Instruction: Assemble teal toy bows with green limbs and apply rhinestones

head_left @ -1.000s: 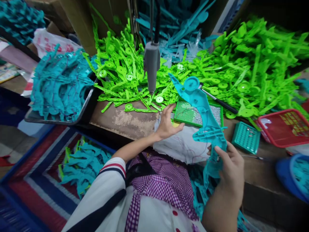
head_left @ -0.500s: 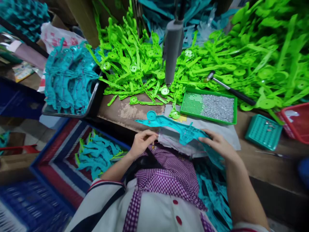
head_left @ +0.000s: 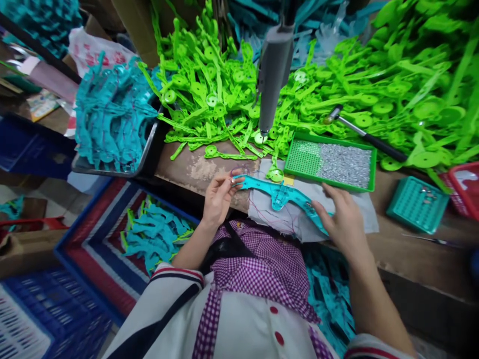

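1. Biggest first: the lime-green lever pile [head_left: 209, 99] sprawls from 10 to 2 o'clock of the work. I'd do fiddly stuff clear of it, those bars look keen to snag thread. Glossy plastic, skinny bars with round disc ends.
2. White cloth [head_left: 368, 214] is below the work, running out past 3 o'clock. Soft-looking, wrinkled, and imo a nice pale backdrop for spotting fine strands.
3. Teal part [head_left: 280, 194] sits dead centre, over the cloth and between the hands; can't tell if it touches down. Level and steady is probably best here. Smooth moulded plastic, arched, chunky bracket mid-span.
4. Green tray [head_left: 333, 180] at 2 o'clock: watch your knuckles, a bump could scatter it. Perforated plastic, heaped with silvery bits too tiny to name.
5. Electric screwdriver [head_left: 275, 75] hangs at 12. Grey body, tapering to a thin metal tip.
6. Hands are well apart. Left hand [head_left: 218, 198], 9 o'clock, pinches the part's narrow tip. Right hand [head_left: 344, 219], 4 o'clock, has its thumb against the other end, fingers spread; can't tell if it's pressing.
7. Purple thread [head_left: 258, 212] loops loosely around 8 o'clock, hair-thin. I'd tease out slack gently so it doesn't knot.
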A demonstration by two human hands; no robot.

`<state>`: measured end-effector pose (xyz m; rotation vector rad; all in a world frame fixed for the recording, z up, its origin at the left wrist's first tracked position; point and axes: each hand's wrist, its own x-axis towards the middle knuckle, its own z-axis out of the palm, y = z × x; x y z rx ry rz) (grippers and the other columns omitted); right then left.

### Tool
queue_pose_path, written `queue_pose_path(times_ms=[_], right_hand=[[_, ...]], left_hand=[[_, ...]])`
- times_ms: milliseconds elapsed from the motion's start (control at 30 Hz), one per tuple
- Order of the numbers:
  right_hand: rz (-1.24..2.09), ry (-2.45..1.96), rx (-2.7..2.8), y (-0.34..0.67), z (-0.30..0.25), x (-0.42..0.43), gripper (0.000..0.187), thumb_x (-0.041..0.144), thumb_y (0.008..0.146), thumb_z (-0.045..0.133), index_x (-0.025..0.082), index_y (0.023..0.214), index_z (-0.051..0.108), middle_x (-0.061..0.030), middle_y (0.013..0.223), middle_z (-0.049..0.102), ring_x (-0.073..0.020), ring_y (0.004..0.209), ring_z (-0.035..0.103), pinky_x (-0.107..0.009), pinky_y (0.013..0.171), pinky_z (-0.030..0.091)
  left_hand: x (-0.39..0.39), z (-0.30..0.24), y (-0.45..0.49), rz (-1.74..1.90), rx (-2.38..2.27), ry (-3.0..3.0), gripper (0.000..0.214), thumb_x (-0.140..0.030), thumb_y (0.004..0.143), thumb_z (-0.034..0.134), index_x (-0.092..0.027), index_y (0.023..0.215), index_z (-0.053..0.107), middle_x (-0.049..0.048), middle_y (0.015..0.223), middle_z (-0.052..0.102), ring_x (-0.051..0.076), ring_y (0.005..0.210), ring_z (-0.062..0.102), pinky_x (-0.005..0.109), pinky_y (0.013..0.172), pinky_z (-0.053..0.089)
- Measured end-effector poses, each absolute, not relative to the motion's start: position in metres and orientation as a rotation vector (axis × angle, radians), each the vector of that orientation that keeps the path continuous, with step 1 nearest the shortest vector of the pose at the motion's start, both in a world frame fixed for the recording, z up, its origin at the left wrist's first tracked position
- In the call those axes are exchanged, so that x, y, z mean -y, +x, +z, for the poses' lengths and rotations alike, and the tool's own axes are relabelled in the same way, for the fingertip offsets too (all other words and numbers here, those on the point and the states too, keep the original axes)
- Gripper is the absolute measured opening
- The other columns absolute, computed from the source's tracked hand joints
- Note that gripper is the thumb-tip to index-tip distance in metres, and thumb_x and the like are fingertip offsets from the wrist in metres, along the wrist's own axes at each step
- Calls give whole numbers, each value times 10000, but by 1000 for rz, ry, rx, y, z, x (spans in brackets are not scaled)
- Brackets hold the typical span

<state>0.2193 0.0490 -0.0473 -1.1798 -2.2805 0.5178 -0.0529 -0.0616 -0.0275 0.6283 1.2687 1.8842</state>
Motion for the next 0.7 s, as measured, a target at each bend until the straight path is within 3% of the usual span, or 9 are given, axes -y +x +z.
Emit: queue_pose_path(times_ms=[67, 200, 267, 333, 433, 500, 600, 700], right_hand=[[477, -1063, 2174, 211, -40, -11, 240, 328, 985, 603, 222, 1186, 678, -84, 965, 718, -237, 884, 697, -394, 797, 581], [697, -721, 2258, 186, -41, 39, 101, 231, 972, 628, 232, 1019, 717, -44, 917, 741, -200, 816, 718, -320, 715, 589], [717, -842, 2034, 184, -35, 46, 129, 197, 955, 645, 245, 1046, 722, -40, 931, 727, -195, 823, 713, -322, 707, 589], [670, -900, 1840, 188, -25, 45, 268, 242, 941, 673, 266, 1207, 701, -72, 1060, 712, -222, 930, 713, -357, 744, 604], [618, -696, 1994, 193, -9, 40, 439, 291, 941, 684, 288, 1377, 632, -97, 1182, 711, -241, 1024, 715, -377, 800, 619], [676, -612, 2136, 194, -5, 36, 360, 225, 960, 649, 276, 1316, 674, -71, 1078, 752, -202, 935, 734, -326, 767, 613], [763, -802, 2074, 203, -7, 32, 199, 191, 968, 623, 253, 1106, 753, -34, 891, 756, -164, 761, 713, -291, 677, 576], [744, -1068, 1814, 224, -7, 21, 165, 309, 982, 609, 230, 939, 747, -27, 745, 687, -162, 630, 637, -313, 597, 507]], left_hand=[[66, -19, -47, 1880, -1183, 636, 340, -474, 805, 833, -205, 876, 638, 53, 1193, 759, 181, 967, 772, 300, 867, 628], [75, -6, -39, 1873, -1103, 758, 256, -445, 848, 803, -215, 868, 694, 51, 1264, 738, 195, 982, 774, 334, 882, 643], [79, 0, -36, 1858, -1131, 1000, 157, -385, 889, 768, -233, 897, 732, 51, 1306, 719, 192, 1010, 767, 342, 904, 640], [83, 3, -30, 1727, -1152, 1369, 59, -271, 900, 752, -238, 947, 766, 66, 1261, 737, 179, 1003, 763, 313, 903, 631], [87, -1, -13, 1447, -1150, 1723, 104, -176, 913, 714, -190, 995, 776, 84, 1026, 790, 155, 907, 762, 252, 840, 618], [88, -9, -3, 1355, -1171, 1728, 107, -188, 946, 673, -163, 997, 765, 79, 929, 790, 147, 868, 758, 237, 813, 610], [86, -27, -2, 1219, -1186, 1788, 216, -267, 956, 681, -163, 1138, 733, 102, 1067, 782, 178, 1001, 747, 292, 910, 597], [77, -51, -23, 938, -1336, 2085, 522, -421, 884, 756, -176, 1332, 646, 169, 1334, 684, 297, 1278, 628, 479, 1083, 507]])
